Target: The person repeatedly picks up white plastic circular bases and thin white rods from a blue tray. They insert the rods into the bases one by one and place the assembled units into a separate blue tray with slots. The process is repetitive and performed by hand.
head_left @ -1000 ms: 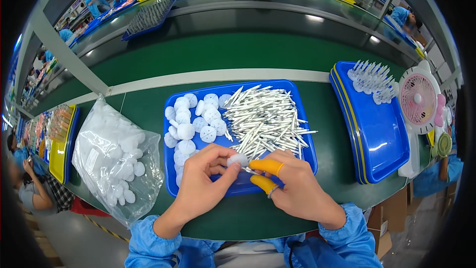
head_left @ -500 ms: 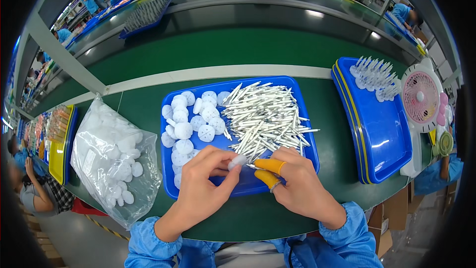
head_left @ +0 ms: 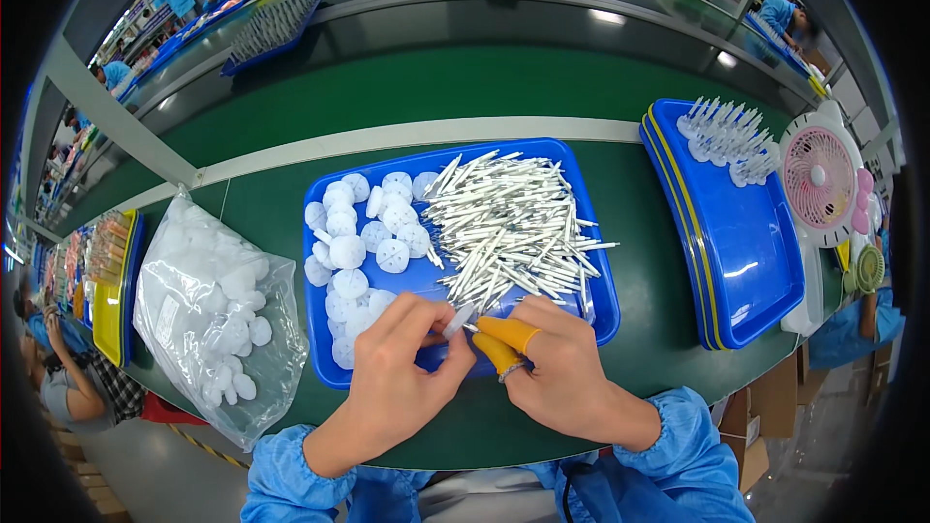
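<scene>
Over the near edge of a blue tray (head_left: 607, 300), my left hand (head_left: 392, 383) pinches a white, translucent round disc (head_left: 459, 319) tilted on edge. My right hand (head_left: 567, 378), with yellow finger covers on thumb and forefinger, grips a thin pen-like stick. Only the stick's tip (head_left: 471, 327) shows, at the disc's face; whether it has entered a hole I cannot tell. Similar loose discs (head_left: 347, 252) lie in the tray's left part. A heap of white, pointed sticks (head_left: 509, 218) fills its right part.
An open clear bag of white discs (head_left: 228, 300) lies left. Stacked blue and yellow trays (head_left: 746, 300) stand right, with upright sticks in discs (head_left: 731, 136) on top, beside a pink-and-white fan (head_left: 817, 177). Beyond a pale rail (head_left: 417, 133) runs a green conveyor belt (head_left: 417, 87); people work farther off.
Both hands have come slightly left and closer together. The disc has turned more on edge, and the stick's tip now meets it. The whole view has shifted a little.
</scene>
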A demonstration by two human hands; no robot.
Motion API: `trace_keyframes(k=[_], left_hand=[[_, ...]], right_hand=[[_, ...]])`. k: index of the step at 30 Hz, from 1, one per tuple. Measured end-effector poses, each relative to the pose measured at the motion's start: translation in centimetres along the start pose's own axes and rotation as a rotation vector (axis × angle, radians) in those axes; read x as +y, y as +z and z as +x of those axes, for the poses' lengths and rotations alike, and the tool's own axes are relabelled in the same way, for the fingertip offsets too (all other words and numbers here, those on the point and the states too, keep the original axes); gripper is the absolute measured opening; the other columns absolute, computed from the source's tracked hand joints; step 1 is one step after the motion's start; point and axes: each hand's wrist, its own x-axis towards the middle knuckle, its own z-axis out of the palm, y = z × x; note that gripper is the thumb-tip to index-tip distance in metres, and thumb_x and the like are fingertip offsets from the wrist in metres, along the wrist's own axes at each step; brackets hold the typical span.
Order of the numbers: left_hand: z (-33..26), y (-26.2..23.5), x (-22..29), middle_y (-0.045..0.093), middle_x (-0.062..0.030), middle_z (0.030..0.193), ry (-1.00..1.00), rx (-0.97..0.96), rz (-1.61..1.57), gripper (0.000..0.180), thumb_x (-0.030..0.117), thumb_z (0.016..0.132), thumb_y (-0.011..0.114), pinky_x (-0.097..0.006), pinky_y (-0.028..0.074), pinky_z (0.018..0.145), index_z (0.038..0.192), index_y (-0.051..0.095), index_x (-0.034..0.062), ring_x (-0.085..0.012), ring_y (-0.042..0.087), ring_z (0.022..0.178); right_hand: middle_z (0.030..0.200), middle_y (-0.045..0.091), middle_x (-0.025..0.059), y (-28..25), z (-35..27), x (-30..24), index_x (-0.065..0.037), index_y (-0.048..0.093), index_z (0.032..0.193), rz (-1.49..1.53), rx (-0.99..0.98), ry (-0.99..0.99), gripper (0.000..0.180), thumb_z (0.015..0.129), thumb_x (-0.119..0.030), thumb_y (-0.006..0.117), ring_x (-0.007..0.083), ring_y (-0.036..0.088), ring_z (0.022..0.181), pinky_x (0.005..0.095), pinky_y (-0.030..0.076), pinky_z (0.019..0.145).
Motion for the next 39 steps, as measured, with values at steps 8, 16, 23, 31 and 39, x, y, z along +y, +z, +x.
trace_keyframes(k=[8,16,23,31,39], left_hand=[[-0.5,0.4,0.2,0.065,-0.0158,0.093,-0.079,-0.037,0.001,0.018,-0.004,0.087,0.075,-0.035,0.065,0.073,0.104,0.068,-0.0047,-0.029,0.074,0.079],[0.9,-1.6,-0.5,0.067,-0.0101,0.102,-0.13,0.154,0.002,0.015,-0.004,0.093,0.072,-0.032,0.067,0.075,0.108,0.073,-0.0045,-0.0185,0.074,0.089],[1.1,-2.1,-0.6,0.068,-0.0084,0.103,-0.157,0.11,-0.047,0.016,0.001,0.097,0.072,-0.031,0.064,0.073,0.112,0.073,-0.0043,-0.0172,0.074,0.09],[1.2,-2.8,-0.6,0.07,-0.0124,0.103,-0.22,0.11,-0.117,0.018,0.003,0.096,0.076,-0.03,0.063,0.072,0.113,0.073,-0.003,-0.0187,0.076,0.086],[0.7,-1.9,-0.4,0.064,-0.0106,0.113,-0.351,-0.189,-0.45,0.016,0.0,0.102,0.069,-0.031,0.066,0.082,0.116,0.069,-0.0073,-0.0193,0.075,0.103]], right_hand=[[0.082,0.065,0.0148,1.6,0.0,0.0,0.004,0.077,0.102,-0.024,0.076,0.056,0.037,0.068,0.012,0.068,0.031,0.061,0.073,0.0407,0.047,0.06],[0.092,0.064,0.0141,-4.2,1.5,2.0,0.005,0.075,0.085,-0.427,-0.011,-0.068,0.014,0.072,0.004,0.074,0.0339,0.059,0.09,0.0441,0.049,0.079],[0.105,0.06,0.0131,-1.4,3.6,2.7,0.004,0.075,0.079,-0.585,-0.186,-0.319,0.009,0.079,-0.005,0.07,0.0293,0.057,0.103,0.0405,0.047,0.087],[0.097,0.061,0.0111,-4.1,2.3,0.2,0.002,0.076,0.112,-0.299,-0.15,-0.162,0.039,0.072,0.001,0.078,0.0305,0.058,0.096,0.042,0.047,0.084],[0.095,0.059,0.0143,-3.0,1.5,-0.2,0.004,0.071,0.122,-0.046,-0.17,-0.042,0.049,0.074,0.008,0.072,0.034,0.056,0.088,0.0435,0.048,0.077]])
